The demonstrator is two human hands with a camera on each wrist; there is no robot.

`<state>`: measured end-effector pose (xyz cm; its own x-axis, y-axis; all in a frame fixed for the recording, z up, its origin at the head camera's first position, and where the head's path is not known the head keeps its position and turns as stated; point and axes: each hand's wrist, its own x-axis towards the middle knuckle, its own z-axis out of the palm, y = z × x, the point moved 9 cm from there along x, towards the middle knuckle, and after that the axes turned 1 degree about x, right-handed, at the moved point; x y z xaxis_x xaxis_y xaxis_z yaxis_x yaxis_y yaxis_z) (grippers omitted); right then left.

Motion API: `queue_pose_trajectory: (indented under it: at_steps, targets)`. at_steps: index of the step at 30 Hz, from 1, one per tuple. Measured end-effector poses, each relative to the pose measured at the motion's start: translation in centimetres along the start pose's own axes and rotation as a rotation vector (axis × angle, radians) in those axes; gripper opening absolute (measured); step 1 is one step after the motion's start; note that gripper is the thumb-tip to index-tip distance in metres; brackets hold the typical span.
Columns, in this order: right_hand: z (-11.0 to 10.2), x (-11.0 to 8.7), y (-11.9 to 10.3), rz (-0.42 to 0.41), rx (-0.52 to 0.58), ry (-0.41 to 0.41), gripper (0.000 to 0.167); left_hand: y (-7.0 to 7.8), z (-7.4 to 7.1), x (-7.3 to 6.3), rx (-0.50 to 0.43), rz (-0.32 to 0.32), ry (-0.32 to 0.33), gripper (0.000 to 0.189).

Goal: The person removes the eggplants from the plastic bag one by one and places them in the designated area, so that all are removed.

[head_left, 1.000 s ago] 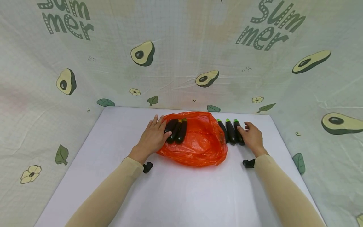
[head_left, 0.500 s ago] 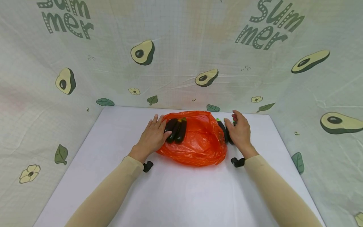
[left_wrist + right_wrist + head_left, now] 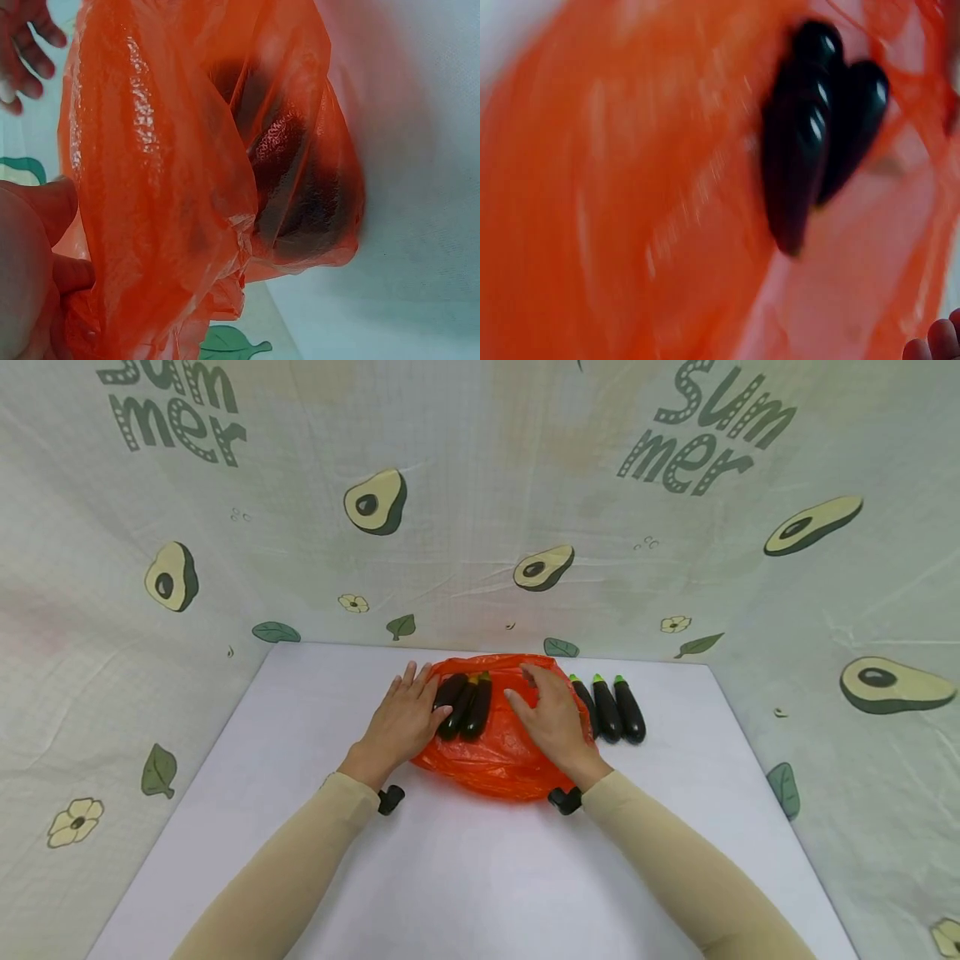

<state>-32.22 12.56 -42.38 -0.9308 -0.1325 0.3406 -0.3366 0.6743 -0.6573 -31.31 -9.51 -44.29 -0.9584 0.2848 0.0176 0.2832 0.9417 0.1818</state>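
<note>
An orange-red plastic bag (image 3: 517, 764) lies wide-mouthed on the white table. Inside its left part, three dark, glossy eggplants (image 3: 476, 714) lie side by side; the right wrist view shows these eggplants (image 3: 855, 124) too. My left hand (image 3: 401, 718) rests at the bag's left rim, fingers stretched and thumb over the nearest eggplant. In the left wrist view the thumb and a finger touch the plastic. My right hand (image 3: 555, 718) is over the bag's right half, fingers loosely bent with nothing between them. Beyond it, three green-tipped eggplants (image 3: 609, 714) lie on the table.
The white table (image 3: 480, 877) reaches back to a cloth backdrop (image 3: 465, 593) printed with avocados and leaves, which also hangs at both sides. Black wrist-worn devices (image 3: 566, 800) sit at both cuffs.
My right hand has moved left from beside the eggplants on the right, passing over them, to above the bag. Those eggplants stay in place. My left hand keeps its spot at the rim.
</note>
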Motion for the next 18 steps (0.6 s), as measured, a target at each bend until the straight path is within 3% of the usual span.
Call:
queue_pose_trajectory:
  at_steps: [9,14,18]
  targets:
    - [7.1,-0.2,0.5,0.105,-0.041,-0.182,0.060,0.1,-0.1,0.1,0.003,0.001,0.001,0.073]
    - [9.0,0.1,1.3,0.155,-0.077,-0.218,0.063,0.2,-0.3,0.0,0.002,0.014,0.018,0.072]
    - [10.2,0.4,1.7,0.148,-0.119,-0.226,0.064,0.2,-0.1,-0.3,0.009,0.014,0.011,0.072]
